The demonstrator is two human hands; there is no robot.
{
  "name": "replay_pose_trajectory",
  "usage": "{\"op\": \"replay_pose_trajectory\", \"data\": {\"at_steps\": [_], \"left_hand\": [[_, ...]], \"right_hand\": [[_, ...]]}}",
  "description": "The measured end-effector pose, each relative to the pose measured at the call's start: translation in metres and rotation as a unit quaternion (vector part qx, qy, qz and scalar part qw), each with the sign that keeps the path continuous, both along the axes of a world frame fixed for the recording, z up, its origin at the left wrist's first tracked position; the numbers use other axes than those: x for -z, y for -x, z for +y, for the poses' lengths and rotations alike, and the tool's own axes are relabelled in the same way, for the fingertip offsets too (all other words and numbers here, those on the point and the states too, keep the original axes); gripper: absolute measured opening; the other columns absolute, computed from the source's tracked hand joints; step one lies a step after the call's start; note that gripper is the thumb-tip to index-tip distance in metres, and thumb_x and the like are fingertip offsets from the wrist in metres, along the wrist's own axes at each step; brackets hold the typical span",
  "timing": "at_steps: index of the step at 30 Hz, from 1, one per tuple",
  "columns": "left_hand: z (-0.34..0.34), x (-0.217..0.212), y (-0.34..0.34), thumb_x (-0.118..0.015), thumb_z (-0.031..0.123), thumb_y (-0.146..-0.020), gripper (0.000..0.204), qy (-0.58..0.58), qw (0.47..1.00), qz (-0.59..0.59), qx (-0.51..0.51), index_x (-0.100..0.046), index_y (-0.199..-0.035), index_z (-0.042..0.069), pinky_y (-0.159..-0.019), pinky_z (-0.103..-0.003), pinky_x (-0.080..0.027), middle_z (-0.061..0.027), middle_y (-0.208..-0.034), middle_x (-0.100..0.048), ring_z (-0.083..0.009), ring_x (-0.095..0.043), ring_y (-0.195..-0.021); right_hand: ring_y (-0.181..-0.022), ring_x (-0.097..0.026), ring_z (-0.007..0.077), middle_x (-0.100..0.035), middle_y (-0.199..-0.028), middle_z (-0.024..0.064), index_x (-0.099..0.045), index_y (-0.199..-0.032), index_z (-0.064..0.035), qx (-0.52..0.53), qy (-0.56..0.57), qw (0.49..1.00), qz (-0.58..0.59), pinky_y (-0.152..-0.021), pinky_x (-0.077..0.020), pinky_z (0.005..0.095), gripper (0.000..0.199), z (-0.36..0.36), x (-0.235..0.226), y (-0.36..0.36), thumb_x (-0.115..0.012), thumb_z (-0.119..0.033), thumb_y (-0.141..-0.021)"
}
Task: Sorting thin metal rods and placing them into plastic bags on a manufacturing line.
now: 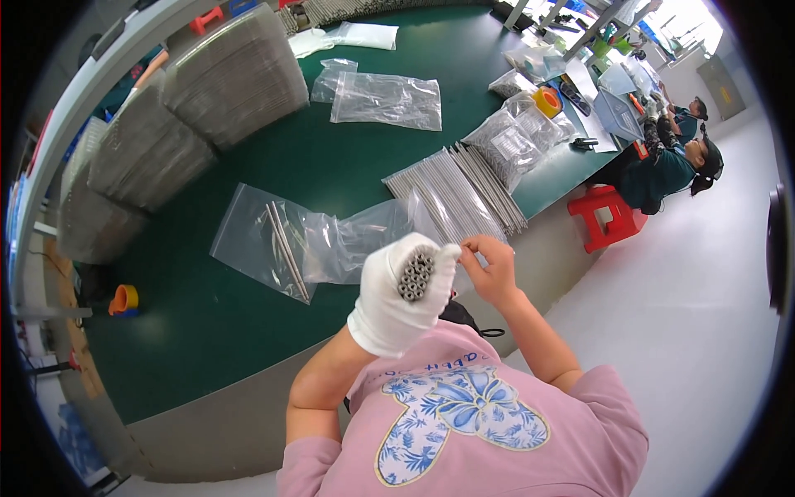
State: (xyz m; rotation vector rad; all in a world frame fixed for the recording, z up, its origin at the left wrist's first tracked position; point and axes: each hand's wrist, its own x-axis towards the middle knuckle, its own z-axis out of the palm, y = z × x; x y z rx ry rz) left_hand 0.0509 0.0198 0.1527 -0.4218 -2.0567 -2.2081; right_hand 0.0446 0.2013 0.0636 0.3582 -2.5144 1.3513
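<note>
My left hand (387,302), in a white glove, is closed around a bundle of thin metal tubes (416,277), whose hollow ends point up toward me. My bare right hand (493,269) is beside it, thumb and fingers pinched together at the glove's thumb tip; whatever they hold is too small to make out. Just beyond the gloved hand lies a clear plastic bag (352,236), partly hidden by it. A few loose metal rods (287,248) rest on another clear bag (244,228) to the left. Farther off, a row of long metal rods (451,195) lies side by side on the green table.
Large plastic-wrapped stacks (236,79) line the table's left side. Empty clear bags (387,101) lie toward the back. Filled bags (501,145) and a yellow tape roll (546,102) are at right. An orange tape roll (124,300) sits left. Beyond a red stool (606,217), co-workers sit working.
</note>
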Motion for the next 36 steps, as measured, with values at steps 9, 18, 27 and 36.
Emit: {"op": "replay_pose_trajectory", "data": {"at_steps": [9, 18, 27, 36], "left_hand": [[0.006, -0.001, -0.008, -0.060, 0.004, -0.076, 0.014, 0.055, 0.997, 0.055, 0.026, -0.050, -0.066, 0.003, -0.042, -0.028, -0.037, -0.0080, -0.051, -0.048, -0.0199, -0.045, -0.041], [0.004, 0.001, -0.014, -0.061, 0.002, -0.073, 0.014, 0.068, 0.997, 0.009, 0.039, -0.049, -0.065, 0.004, -0.042, -0.028, -0.037, -0.0077, -0.051, -0.048, -0.0198, -0.046, -0.042], [0.004, 0.005, -0.014, -0.059, 0.001, -0.072, 0.011, 0.047, 0.997, 0.022, 0.056, -0.050, -0.067, 0.003, -0.044, -0.028, -0.039, -0.0091, -0.053, -0.048, -0.0207, -0.048, -0.044], [0.013, 0.078, 0.021, -0.058, 0.001, -0.066, 0.011, 0.083, 0.981, 0.177, -0.017, -0.050, -0.073, 0.003, -0.048, -0.034, -0.041, -0.0119, -0.057, -0.049, -0.0301, -0.049, -0.050]], "right_hand": [[-0.054, -0.055, 0.0197, -0.058, -0.062, 0.0064, -0.057, -0.067, -0.0027, 0.012, 0.056, 0.994, 0.089, -0.051, -0.0404, 0.0281, 0.005, -0.006, -0.062, 0.001, -0.059, -0.004, -0.071], [-0.051, -0.052, 0.0192, -0.055, -0.061, 0.0039, -0.056, -0.071, -0.0055, -0.188, -0.020, 0.944, 0.269, -0.052, -0.0401, 0.0280, 0.006, -0.020, -0.137, 0.014, -0.060, -0.006, -0.066], [-0.049, -0.051, 0.0209, -0.053, -0.059, 0.0041, -0.056, -0.070, -0.0059, -0.225, -0.025, 0.935, 0.272, -0.050, -0.0401, 0.0290, 0.009, -0.028, -0.134, 0.015, -0.061, -0.006, -0.062], [-0.048, -0.051, 0.0202, -0.051, -0.055, 0.0027, -0.054, -0.063, -0.0082, -0.195, -0.130, 0.936, 0.262, -0.048, -0.0404, 0.0298, 0.010, -0.031, -0.103, 0.030, -0.064, -0.009, -0.059]]}}
